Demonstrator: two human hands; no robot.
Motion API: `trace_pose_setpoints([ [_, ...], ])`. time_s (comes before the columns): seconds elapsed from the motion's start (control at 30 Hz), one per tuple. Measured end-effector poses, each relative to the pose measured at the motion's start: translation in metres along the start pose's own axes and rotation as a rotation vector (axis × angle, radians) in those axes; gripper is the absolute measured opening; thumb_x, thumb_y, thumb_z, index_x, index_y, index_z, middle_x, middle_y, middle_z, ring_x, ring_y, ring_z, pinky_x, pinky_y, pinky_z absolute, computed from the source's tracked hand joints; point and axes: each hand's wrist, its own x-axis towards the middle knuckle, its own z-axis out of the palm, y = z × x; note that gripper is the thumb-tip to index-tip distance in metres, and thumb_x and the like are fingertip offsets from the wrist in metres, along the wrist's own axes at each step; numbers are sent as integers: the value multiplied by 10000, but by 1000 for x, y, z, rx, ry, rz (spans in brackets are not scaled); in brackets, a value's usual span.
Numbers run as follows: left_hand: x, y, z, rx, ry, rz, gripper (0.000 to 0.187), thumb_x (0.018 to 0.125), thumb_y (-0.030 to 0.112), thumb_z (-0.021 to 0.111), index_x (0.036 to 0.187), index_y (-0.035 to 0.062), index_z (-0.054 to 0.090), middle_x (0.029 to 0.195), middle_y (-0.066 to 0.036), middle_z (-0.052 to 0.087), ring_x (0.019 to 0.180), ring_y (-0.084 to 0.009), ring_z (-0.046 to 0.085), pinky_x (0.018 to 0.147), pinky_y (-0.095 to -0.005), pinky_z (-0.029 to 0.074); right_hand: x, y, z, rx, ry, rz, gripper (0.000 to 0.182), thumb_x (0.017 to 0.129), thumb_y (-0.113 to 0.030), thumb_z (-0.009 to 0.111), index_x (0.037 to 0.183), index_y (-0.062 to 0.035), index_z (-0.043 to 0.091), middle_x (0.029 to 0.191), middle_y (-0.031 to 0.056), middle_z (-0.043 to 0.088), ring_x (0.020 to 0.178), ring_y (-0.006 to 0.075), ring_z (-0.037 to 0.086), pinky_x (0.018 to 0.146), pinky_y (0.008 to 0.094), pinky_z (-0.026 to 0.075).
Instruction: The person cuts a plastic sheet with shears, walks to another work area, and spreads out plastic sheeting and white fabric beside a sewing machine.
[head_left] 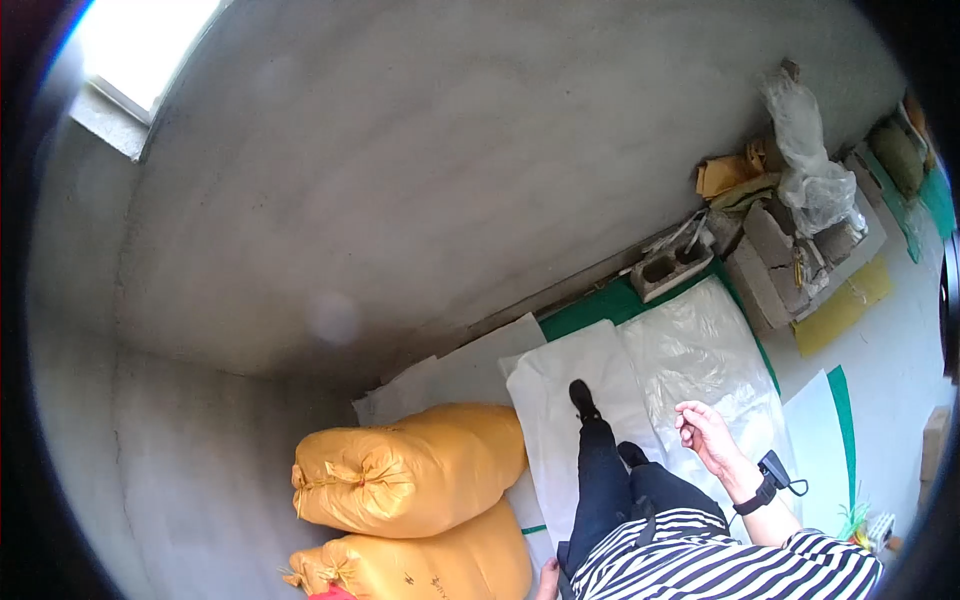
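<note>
My right hand (706,439) is held out over the plastic-covered floor, its fingers loosely bent and partly apart, with nothing visible in them. A black strap with a small device (766,484) goes round that wrist. Of my left hand (548,580), only a small part shows at the bottom edge beside my striped shirt; its fingers are hidden. Nearest to it is the lower of two stacked, stuffed yellow sacks (450,562). The upper sack (425,470) lies on its side, its end gathered and tied.
White sheeting (570,375) and clear plastic film (700,350) cover the floor under and beside my feet. A hollow concrete block (672,270) stands by the grey wall (400,180). Further right are broken blocks (765,262) with crumpled plastic (815,180) on top.
</note>
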Motion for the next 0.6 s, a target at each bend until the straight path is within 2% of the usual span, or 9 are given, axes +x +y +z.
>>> trace_pose_setpoints([
  [0.2, 56, 82, -26, 229, -174, 109, 284, 879, 167, 582, 1145, 67, 566, 1007, -73, 644, 869, -192, 630, 712, -327, 515, -40, 4, -11, 47, 177, -65, 151, 933, -181, 535, 1037, -76, 566, 804, -10, 591, 630, 59, 521, 570, 195, 419],
  [0.33, 118, 195, -22, 517, -382, 160, 288, 873, 163, 586, 1145, 71, 566, 1001, -74, 642, 869, -198, 628, 715, -331, 513, -38, 15, -30, 172, 347, -150, 187, 943, -160, 505, 1079, -55, 579, 836, 1, 604, 662, 49, 526, 589, 186, 427],
  [0.47, 183, 308, 36, 909, -662, 147, 293, 866, 159, 589, 1145, 75, 566, 995, -75, 641, 870, -205, 627, 718, -335, 512, -24, 25, -41, 224, 607, -213, 228, 963, -182, 473, 1119, -46, 569, 896, 15, 613, 709, 49, 534, 601, 177, 425],
  [0.53, 212, 329, 83, 1096, -812, 149, 295, 863, 158, 591, 1145, 77, 566, 992, -76, 640, 870, -208, 626, 720, -337, 511, -13, 49, -44, 228, 631, -263, 251, 968, -208, 464, 1136, -50, 563, 906, 12, 615, 718, 53, 535, 605, 177, 418],
  [0.6, 234, 346, 125, 1272, -945, 172, 297, 860, 156, 593, 1145, 78, 567, 989, -76, 639, 870, -212, 626, 721, -339, 510, -7, 54, -40, 96, 647, -187, 287, 970, -257, 459, 1162, -63, 548, 910, 2, 611, 712, 55, 531, 601, 185, 413],
])
